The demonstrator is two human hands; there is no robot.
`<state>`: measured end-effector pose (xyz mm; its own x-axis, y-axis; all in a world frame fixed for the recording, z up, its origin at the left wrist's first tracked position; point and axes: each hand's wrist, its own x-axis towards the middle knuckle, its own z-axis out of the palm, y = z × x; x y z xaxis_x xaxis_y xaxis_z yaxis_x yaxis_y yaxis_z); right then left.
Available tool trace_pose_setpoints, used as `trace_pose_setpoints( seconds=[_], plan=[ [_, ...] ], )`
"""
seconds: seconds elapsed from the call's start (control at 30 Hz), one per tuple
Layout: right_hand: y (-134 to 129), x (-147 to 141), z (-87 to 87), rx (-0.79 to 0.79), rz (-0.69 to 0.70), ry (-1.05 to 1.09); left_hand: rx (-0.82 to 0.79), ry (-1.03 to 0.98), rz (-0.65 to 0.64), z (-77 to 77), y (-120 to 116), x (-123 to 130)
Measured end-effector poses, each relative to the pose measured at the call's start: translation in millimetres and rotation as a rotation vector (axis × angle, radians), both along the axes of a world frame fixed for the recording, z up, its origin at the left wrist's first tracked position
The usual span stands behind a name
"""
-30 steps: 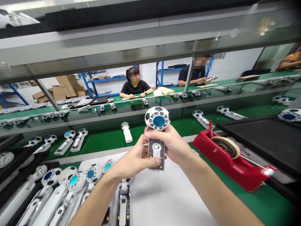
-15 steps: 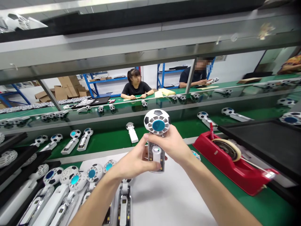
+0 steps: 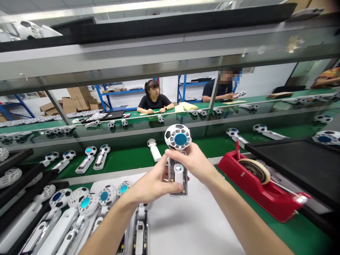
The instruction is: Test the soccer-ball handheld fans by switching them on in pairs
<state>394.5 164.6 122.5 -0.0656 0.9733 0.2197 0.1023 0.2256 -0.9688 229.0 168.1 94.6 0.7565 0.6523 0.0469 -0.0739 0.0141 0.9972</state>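
Upright in front of me is a small handheld fan (image 3: 177, 137) with a soccer-ball head, a blue round centre and a see-through handle showing parts inside. My left hand (image 3: 155, 184) is closed round the lower handle from the left, its thumb lying across the front near the bottom. Higher up, my right hand (image 3: 195, 163) grips the handle just below the head, thumb pointing left. Some fingers of both hands are hidden behind the handle. White paper (image 3: 196, 226) covers the bench beneath.
Several similar fans (image 3: 86, 203) lie at lower left beside black trays (image 3: 16, 184). To the right stand a red tape dispenser (image 3: 257, 191) and a black tray (image 3: 300, 159). More fans lie on the green belt (image 3: 127, 156) ahead. Two co-workers (image 3: 156, 101) sit across the line; a third person shows at far right.
The fans on the near belt have shifted right, while those in the farther lane have shifted slightly left. Both hands keep their hold on the fan, which appears slightly lower and to the right.
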Motion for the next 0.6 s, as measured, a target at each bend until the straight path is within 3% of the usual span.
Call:
trace_pose_setpoints(
  seconds=[0.23, 0.37, 0.47, 0.6],
  plan=[
    [-9.9, 4.1, 1.4, 0.015, 0.175, -0.053, 0.092, -0.045, 0.022, 9.7, 0.2, -2.5],
    [-18.4, 1.3, 4.6, 0.039, 0.208, -0.048, 0.133, -0.04, 0.006, 17.2, -2.3, -5.5],
    [-25.2, -3.0, 7.1, 0.086, 0.117, -0.037, 0.198, -0.028, 0.005, 20.1, -4.2, -4.6],
    [-32.8, 7.2, 3.8, 0.317, -0.183, -0.23, 0.304, -0.009, 0.0, 20.7, -1.8, -5.2]
  ],
)
